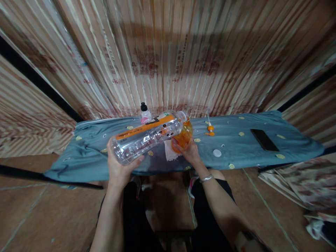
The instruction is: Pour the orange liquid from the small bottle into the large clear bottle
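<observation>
My left hand [122,168] is wrapped round the base of a large clear plastic bottle [147,136] with an orange label. The bottle is tipped so that its mouth points right, over the top of an orange bottle [183,136]. Fingers of my right hand [190,152] grip that orange bottle by its lower side. The two bottle necks meet or overlap; I cannot tell whether they touch. Under the orange bottle lies a white cloth [170,154]. To its right is an orange pump top [210,130] with a clear tube, lying loose.
A teal patterned cloth [236,154] covers the narrow table. Behind the large bottle stands a small clear bottle with a black cap [144,113]. A white cap [217,153] and a black phone [264,140] lie at the right. Curtains [168,52] hang behind and black poles flank the table.
</observation>
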`<state>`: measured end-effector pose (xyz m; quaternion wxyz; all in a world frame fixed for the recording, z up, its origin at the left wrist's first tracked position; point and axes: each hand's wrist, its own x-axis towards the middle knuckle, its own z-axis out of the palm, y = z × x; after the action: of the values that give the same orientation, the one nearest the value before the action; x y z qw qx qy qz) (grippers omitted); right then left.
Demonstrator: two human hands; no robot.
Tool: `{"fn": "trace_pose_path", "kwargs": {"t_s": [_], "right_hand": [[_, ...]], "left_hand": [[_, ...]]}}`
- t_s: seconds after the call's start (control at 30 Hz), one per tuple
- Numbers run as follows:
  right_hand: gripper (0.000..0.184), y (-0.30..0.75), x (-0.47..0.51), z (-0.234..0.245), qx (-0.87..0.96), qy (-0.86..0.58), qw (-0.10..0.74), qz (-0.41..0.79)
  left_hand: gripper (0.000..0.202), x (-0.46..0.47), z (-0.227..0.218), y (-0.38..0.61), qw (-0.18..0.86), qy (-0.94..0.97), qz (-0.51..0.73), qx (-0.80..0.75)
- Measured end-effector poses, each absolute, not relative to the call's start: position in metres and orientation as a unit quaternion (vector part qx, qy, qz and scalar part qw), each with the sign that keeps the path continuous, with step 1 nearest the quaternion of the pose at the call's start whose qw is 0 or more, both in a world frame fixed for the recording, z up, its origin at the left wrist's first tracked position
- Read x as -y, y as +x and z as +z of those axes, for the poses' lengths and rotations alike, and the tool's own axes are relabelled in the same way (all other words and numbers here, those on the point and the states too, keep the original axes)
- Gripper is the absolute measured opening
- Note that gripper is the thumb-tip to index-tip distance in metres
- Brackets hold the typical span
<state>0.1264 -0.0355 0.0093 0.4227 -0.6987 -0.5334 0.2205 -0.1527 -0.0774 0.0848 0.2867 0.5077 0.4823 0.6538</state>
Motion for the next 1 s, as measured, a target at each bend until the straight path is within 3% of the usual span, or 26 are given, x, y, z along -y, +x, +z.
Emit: {"fn": "trace_pose_path", "kwargs": {"t_s": [0.5, 0.73, 1.0], "right_hand": [[0.094, 0.126, 0.036, 0.012, 0.533, -0.710, 0.407, 0.215], [0.076, 0.126, 0.035, 0.010, 0.532, -0.708, 0.414, 0.211], [0.073, 0.125, 0.036, 0.013, 0.520, -0.715, 0.414, 0.219]], "left_hand": [[0.111, 0.077, 0.084, -0.153, 0.285, 0.519, 0.648, -0.480], [0.113, 0.078, 0.091, -0.152, 0.314, 0.507, 0.633, -0.494], [0.113, 0.079, 0.095, -0.150, 0.320, 0.494, 0.644, -0.488]]}}
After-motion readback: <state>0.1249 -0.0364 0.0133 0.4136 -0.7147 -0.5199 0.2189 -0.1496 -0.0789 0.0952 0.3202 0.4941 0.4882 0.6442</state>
